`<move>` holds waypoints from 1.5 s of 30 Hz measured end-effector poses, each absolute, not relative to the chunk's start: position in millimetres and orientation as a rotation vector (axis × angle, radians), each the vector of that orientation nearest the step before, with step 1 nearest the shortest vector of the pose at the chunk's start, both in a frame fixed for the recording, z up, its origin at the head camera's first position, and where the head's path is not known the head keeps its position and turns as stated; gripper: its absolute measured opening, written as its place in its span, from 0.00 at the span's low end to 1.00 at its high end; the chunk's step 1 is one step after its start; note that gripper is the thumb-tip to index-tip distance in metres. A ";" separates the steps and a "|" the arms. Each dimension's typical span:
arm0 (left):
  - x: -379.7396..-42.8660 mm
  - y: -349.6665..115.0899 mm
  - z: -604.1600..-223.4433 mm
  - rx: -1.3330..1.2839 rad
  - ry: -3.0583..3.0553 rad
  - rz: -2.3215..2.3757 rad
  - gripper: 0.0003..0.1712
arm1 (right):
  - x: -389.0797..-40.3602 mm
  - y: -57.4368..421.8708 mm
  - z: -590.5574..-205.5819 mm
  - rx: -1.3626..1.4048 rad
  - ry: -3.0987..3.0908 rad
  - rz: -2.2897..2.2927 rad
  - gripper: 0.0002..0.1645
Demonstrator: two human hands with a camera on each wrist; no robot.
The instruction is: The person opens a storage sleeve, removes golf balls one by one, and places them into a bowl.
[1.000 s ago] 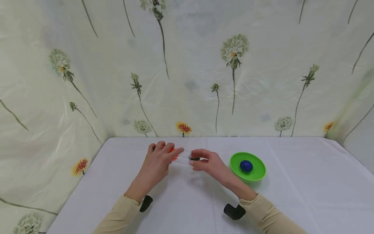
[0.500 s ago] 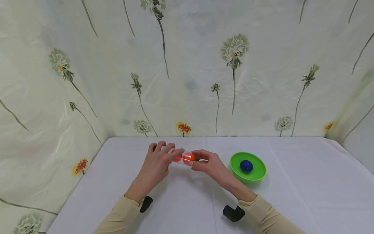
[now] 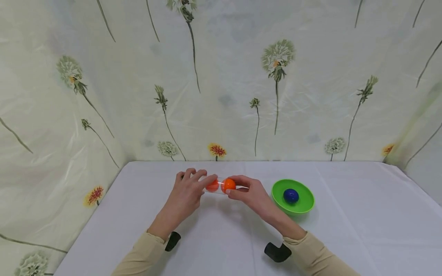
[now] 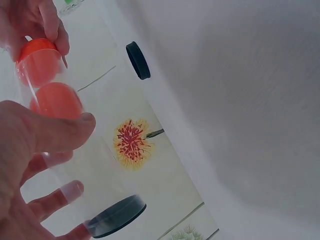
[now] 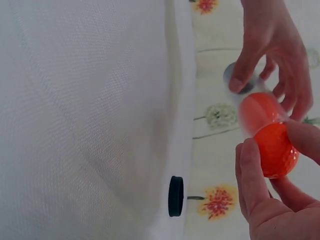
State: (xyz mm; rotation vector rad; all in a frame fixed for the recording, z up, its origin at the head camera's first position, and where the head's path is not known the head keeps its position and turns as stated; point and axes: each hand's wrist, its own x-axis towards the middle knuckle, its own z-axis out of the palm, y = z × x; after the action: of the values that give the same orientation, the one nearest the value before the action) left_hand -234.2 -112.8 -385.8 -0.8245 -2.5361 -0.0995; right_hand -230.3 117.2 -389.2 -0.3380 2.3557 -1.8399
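Observation:
My left hand grips a clear tube from above, holding it nearly level over the table. A black cap closes the tube's left end. Inside, an orange golf ball shows through the wall near my left thumb. At the right-hand mouth, a second orange golf ball sticks partly out. The thumb and fingers of my right hand pinch this ball. A loose black cap stands on its edge on the table, largely hidden behind my right hand in the head view.
A green bowl with a dark blue ball in it stands just right of my right hand. White cloth covers the table. Behind it hangs a flowered curtain. Black wrist-worn pieces hang below both forearms.
The two orange balls have slid right along the tube. The front one has reached the mouth and come partly out between my right fingers. The left hand has barely moved.

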 end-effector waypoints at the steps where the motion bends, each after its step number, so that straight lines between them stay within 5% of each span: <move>1: -234.1 -112.8 -385.8 -0.822 -2.541 -0.102 0.36 | -229.7 117.4 -388.6 -0.337 2.353 -1.842 0.27; 45: -232.4 -120.4 -384.5 -0.816 -2.564 -0.089 0.37 | -213.3 202.0 -375.1 -0.421 2.564 -1.775 0.31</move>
State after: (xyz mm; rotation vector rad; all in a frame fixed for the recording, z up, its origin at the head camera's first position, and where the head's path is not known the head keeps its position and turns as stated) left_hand -232.4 -120.4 -384.5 -0.8159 -2.5640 -0.0886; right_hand -213.3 202.0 -375.1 -0.4209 2.5640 -1.7746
